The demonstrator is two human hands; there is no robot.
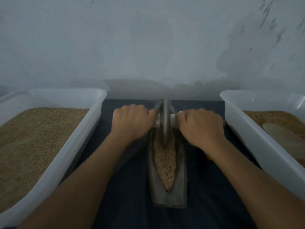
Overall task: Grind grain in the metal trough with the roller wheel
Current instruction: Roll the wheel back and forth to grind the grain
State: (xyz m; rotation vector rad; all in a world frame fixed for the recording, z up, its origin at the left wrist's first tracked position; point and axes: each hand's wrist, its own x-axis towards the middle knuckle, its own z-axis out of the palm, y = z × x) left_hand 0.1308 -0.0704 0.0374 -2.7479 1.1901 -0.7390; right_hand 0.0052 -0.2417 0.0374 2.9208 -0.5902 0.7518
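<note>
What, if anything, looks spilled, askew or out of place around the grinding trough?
Nothing stands out. The grain lies inside the metal trough, the roller wheel stands upright in it, and no spill shows on the dark cloth.

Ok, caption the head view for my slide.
Both hands grip the roller wheel's handles, grinding grain in the metal trough.

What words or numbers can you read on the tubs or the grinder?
None. No words, numbers or labels show anywhere.
Left tub: plain white, no writing.
Right tub: plain white, no writing.
Trough: bare grey metal, no mark.
Wheel: bare metal, a bit blurred, no mark seen.
Wall: only stains and smudges, not letters.
</note>
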